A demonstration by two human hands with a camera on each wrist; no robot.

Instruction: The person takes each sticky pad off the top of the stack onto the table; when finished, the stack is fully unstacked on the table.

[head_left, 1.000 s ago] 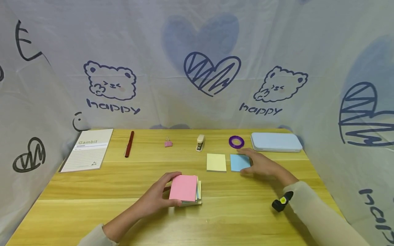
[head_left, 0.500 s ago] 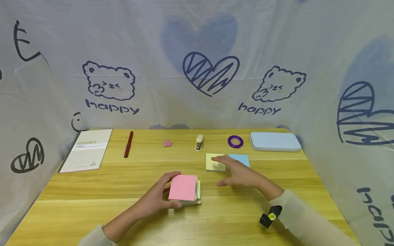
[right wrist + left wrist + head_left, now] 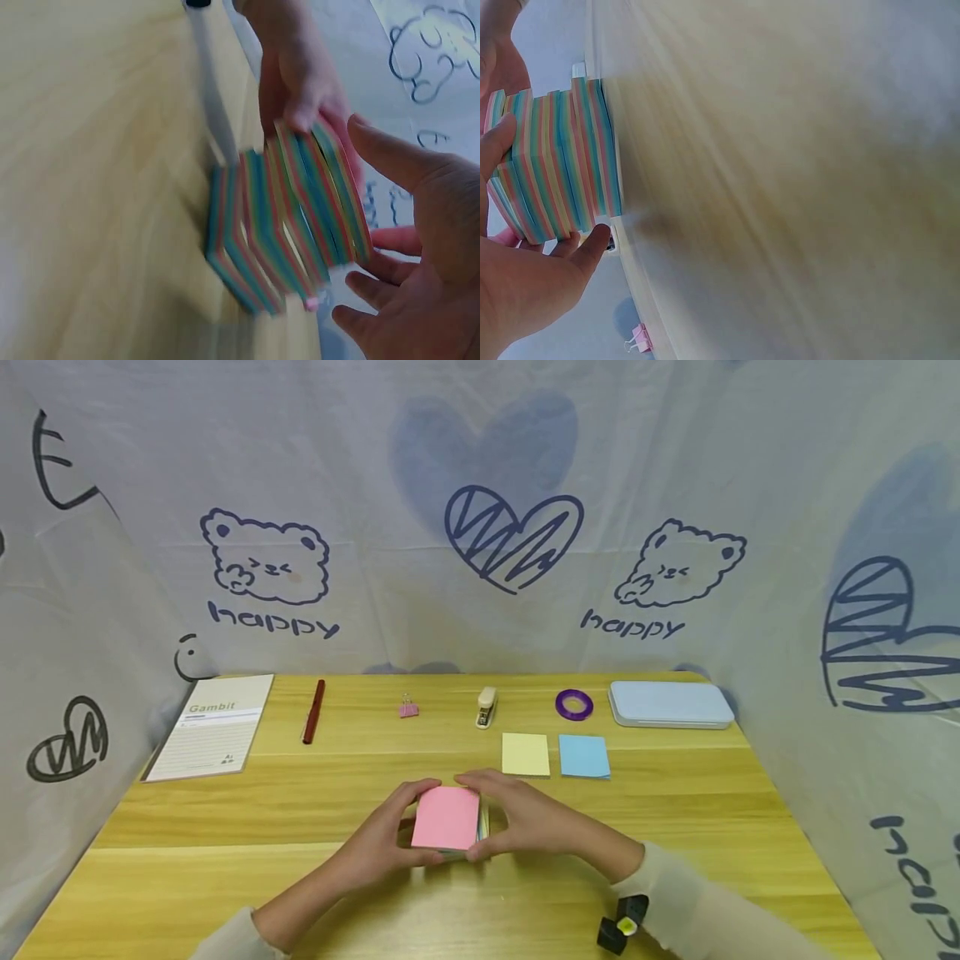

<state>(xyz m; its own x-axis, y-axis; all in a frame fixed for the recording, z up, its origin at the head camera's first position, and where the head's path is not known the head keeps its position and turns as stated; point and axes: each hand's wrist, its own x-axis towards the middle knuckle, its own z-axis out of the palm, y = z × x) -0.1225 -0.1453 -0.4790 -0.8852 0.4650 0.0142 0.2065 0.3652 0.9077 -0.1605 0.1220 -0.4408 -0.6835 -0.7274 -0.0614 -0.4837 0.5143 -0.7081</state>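
A tall, uneven stack of sticky notes (image 3: 446, 818) stands on the wooden table in front of me, a pink pad on top. In the left wrist view the sticky-note stack (image 3: 559, 161) shows its striped, many-coloured sides. My left hand (image 3: 378, 839) grips its left side, thumb at the near edge and fingers at the far edge. On the right side my right hand (image 3: 532, 818) spans the top of the stack. In the right wrist view that right hand (image 3: 442, 232) has its thumb spread beside the upper pads and its fingertips close to them.
Beyond the stack lie a yellow sticky-note pad (image 3: 525, 754) and a blue one (image 3: 584, 757). Along the back are a notebook (image 3: 210, 727), red pen (image 3: 314, 712), pink binder clip (image 3: 408, 708), stapler (image 3: 486, 707), purple tape roll (image 3: 561, 710) and pale blue case (image 3: 671, 704). Patterned cloth walls enclose the table.
My right hand has come away from the blue pad, passed over the yellow one and arrived at the stack's right side. The blue pad stays on the table; my left hand keeps its grip.
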